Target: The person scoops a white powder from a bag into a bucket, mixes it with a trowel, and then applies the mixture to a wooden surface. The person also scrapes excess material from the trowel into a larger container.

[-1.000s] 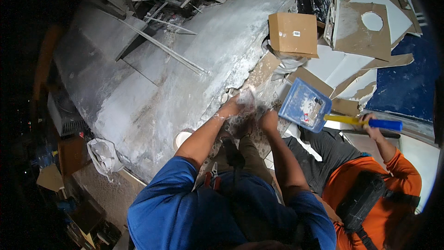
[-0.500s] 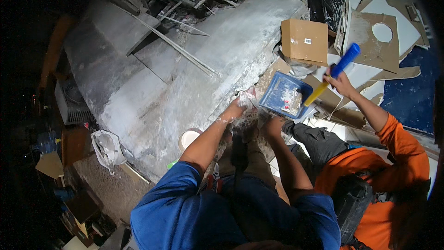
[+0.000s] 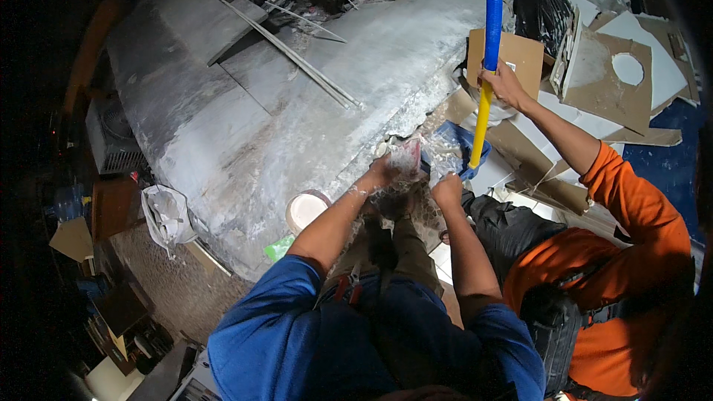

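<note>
My left hand (image 3: 382, 171) is closed on a dusty, crumpled plastic bag (image 3: 405, 157), whitish with reddish patches. My right hand (image 3: 447, 192) is closed at the whitish crumpled material beside it, apparently the same bag; its fingertips are partly hidden. Against the bag, a blue dustpan (image 3: 475, 150) is tilted, its inside mostly covered by the whitish material. The dustpan's yellow and blue handle (image 3: 484, 108) stands up in the hand (image 3: 506, 83) of a co-worker in orange sleeves.
A broad, dusty grey slab (image 3: 297, 104) lies ahead, with long thin strips (image 3: 286, 56) across it. By my left forearm stands a white tub (image 3: 306, 210). A cardboard box (image 3: 523, 56), a black bag (image 3: 544, 15) and broken boards (image 3: 609, 78) crowd the right. A white sack (image 3: 166, 214) is at left.
The co-worker has swung the handle upright and tipped the dustpan toward the bag. My right hand has risen slightly, to the whitish material beside the pan. My left hand stays nearly in place.
</note>
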Demonstrator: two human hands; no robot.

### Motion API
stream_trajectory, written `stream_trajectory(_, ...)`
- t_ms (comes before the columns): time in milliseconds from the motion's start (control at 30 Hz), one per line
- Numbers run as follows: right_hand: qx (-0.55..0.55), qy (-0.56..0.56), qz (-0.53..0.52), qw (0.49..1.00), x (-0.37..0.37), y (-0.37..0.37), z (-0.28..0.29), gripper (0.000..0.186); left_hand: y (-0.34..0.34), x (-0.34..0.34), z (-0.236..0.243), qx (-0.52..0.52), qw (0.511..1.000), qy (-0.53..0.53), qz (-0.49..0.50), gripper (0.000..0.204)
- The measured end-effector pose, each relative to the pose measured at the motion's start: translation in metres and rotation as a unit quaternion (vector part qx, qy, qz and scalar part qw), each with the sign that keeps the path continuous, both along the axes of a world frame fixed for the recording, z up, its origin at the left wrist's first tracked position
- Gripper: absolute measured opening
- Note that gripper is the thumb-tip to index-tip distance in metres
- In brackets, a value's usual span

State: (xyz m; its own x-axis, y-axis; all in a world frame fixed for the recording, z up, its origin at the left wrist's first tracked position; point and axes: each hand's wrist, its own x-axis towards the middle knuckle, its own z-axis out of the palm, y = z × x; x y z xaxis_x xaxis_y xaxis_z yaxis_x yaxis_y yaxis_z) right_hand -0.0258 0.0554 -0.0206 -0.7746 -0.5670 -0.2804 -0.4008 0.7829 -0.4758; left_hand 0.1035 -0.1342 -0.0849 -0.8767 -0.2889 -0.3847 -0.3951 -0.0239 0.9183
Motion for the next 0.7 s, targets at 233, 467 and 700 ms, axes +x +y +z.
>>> stream_trajectory(233,0.089,0.004,-0.134,0.987,0.015,-0.004,0.039,0.026,0.008,-0.009,0.057,0.237,0.957,-0.068,0.152,0.042)
stream_trajectory(467,0.066,-0.043,-0.077,0.994,0.02,-0.022,0.014,0.023,0.028,-0.015,0.016,-0.134,0.99,0.008,0.035,0.052)
stream_trajectory(700,0.016,-0.021,-0.037,0.999,0.036,-0.014,0.033,0.018,0.042,-0.036,0.043,-0.178,0.983,0.035,0.039,0.055)
